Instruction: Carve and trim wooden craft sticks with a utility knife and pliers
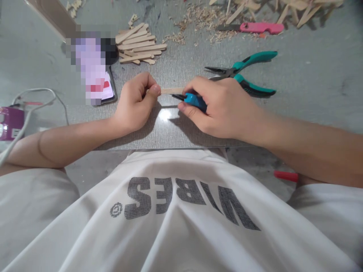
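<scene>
My left hand (138, 100) pinches one end of a wooden craft stick (171, 91) between thumb and fingers. The stick spans level to my right hand (221, 105), whose forefinger reaches its other end. That right hand is closed around a blue-handled craft knife (195, 101). Its narrow dark blade points left, just below the stick; whether it touches the wood I cannot tell. Both hands are just above the grey table (170, 130), near its front edge.
Behind my left hand lie a pile of craft sticks (138, 44) and a phone (109, 90). Green-handled long-nose pliers (234, 71) rest open behind my right hand. Farther back are a pink-handled knife (261, 27), wood shavings (198, 17) and joined sticks (295, 9). A white cable (28, 113) crosses the left.
</scene>
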The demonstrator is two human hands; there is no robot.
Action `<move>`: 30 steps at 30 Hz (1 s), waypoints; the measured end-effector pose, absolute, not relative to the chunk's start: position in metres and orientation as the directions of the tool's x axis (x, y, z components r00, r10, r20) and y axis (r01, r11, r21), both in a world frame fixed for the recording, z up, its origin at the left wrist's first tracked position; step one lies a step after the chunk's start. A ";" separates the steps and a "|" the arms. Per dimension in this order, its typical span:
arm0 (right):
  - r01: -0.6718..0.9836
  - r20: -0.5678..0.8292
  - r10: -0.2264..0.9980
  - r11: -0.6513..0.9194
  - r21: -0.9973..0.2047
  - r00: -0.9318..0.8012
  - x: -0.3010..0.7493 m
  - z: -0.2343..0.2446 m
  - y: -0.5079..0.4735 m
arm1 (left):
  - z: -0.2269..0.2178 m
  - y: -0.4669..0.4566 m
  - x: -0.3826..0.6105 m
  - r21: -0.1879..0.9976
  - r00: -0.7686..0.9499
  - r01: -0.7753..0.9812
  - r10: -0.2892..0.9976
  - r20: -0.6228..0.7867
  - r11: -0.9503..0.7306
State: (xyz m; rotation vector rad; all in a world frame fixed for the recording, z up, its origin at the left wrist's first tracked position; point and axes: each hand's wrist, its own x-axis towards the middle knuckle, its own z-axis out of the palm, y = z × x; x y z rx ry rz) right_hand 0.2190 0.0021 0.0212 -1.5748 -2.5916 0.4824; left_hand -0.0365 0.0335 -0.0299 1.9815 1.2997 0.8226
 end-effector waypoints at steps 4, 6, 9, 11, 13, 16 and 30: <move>0.844 -0.001 0.930 0.334 -0.420 -0.368 0.217 0.019 -0.001 | -0.031 0.022 -0.030 0.899 0.362 0.359 0.925 0.114 -0.251; 0.838 0.034 0.941 0.315 -0.446 -0.336 0.217 0.018 -0.001 | -0.032 0.017 -0.028 0.924 0.421 0.309 0.903 0.080 -0.226; 0.811 0.071 0.946 0.307 -0.498 -0.315 0.218 0.016 -0.002 | -0.031 0.012 -0.025 0.958 0.487 0.226 0.872 0.049 -0.180; 0.787 0.089 0.954 0.287 -0.546 -0.286 0.216 0.014 -0.003 | -0.029 0.009 -0.024 0.970 0.518 0.191 0.855 0.028 -0.147; 0.754 0.104 0.961 0.265 -0.601 -0.255 0.214 0.011 -0.004 | -0.027 0.007 -0.023 0.975 0.535 0.179 0.845 0.018 -0.134; 0.724 0.105 0.965 0.250 -0.643 -0.240 0.210 0.011 -0.004 | -0.026 0.007 -0.023 0.968 0.560 0.185 0.828 0.036 -0.167; 0.702 0.057 0.921 0.332 -0.630 -0.384 0.211 0.012 0.000 | -0.030 0.011 -0.029 0.901 0.491 0.288 0.858 0.152 -0.324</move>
